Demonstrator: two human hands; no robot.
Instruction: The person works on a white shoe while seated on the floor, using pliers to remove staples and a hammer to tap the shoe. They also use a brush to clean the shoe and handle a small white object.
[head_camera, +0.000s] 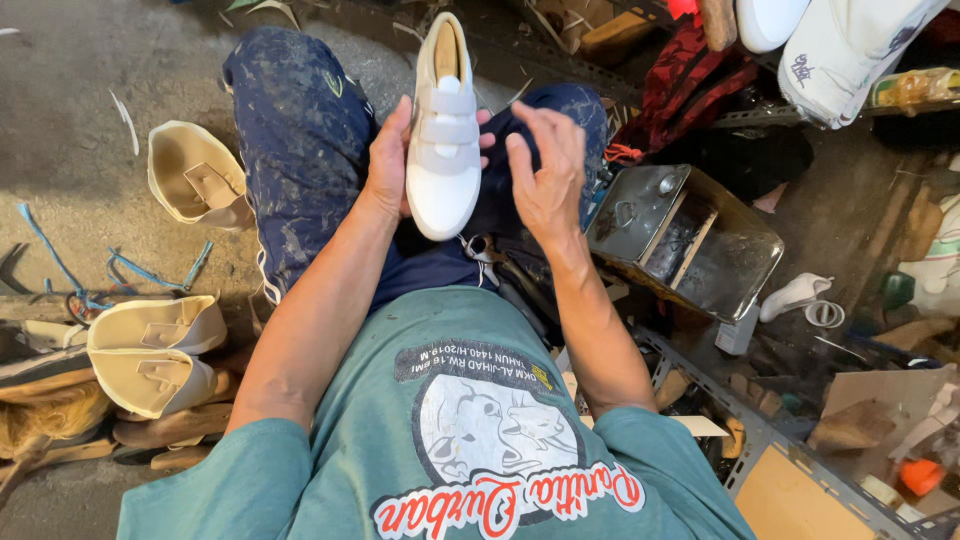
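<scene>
At the bottom of the frame is my teal shirt (440, 440) with its round printed patch, and my forearms run up from it toward the centre. Just above, over my lap, my left hand (388, 160) is wrapped around the side of a white shoe (443, 140), thumb along its left edge, fingertips showing past its right edge. The shoe sits in the upper middle of the frame, toe pointing down toward me, two straps across its top, tan lining showing at the heel end. My right hand (547, 170) stands just beside the shoe on its right, fingers loosely spread and curled, holding nothing; whether it touches the shoe I cannot tell. Under both hands are my dark blue patterned trousers (300, 130). At the lower left lie two cream shoe uppers (150, 350), with another (195, 175) farther up on the grey floor. Right of centre stands an open metal tin (690, 245). White shoes (850, 40) rest at the upper right corner.
</scene>
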